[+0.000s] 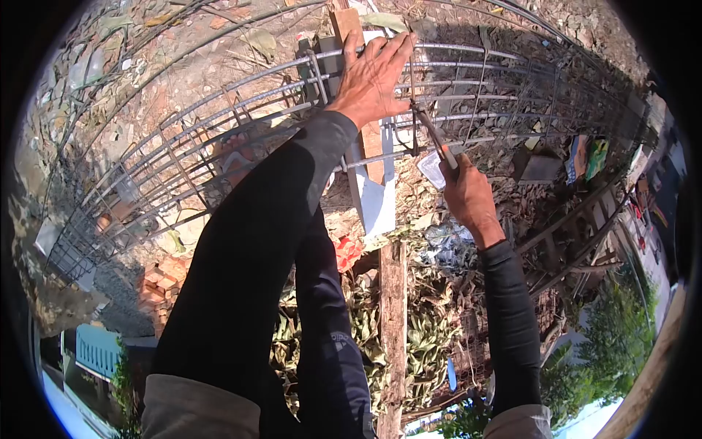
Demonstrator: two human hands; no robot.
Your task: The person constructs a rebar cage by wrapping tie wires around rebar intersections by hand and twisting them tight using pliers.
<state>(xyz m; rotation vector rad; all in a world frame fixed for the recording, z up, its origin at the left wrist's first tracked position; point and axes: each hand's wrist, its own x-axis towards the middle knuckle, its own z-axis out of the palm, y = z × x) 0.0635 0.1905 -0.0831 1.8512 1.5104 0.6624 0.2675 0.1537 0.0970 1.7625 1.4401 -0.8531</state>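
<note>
A long cage of steel reinforcing bars runs across the head view, its thin cross ties spaced along it. My left hand lies over the cage's upper bars with its fingers stretched out and apart, next to a cross tie. In my right hand is a pair of dark pincers, gripped by the handles. The pincers' head meets the cross tie just right of my left hand. Whether wire is in the jaws is too small to tell. Under the cage stands a wooden board with a pale face.
Dry leaves and debris cover the ground. A long wooden plank lies below, near my legs. Orange bricks are piled at the lower left. A wooden ladder-like frame lies at the right, and loose bars curve along the top.
</note>
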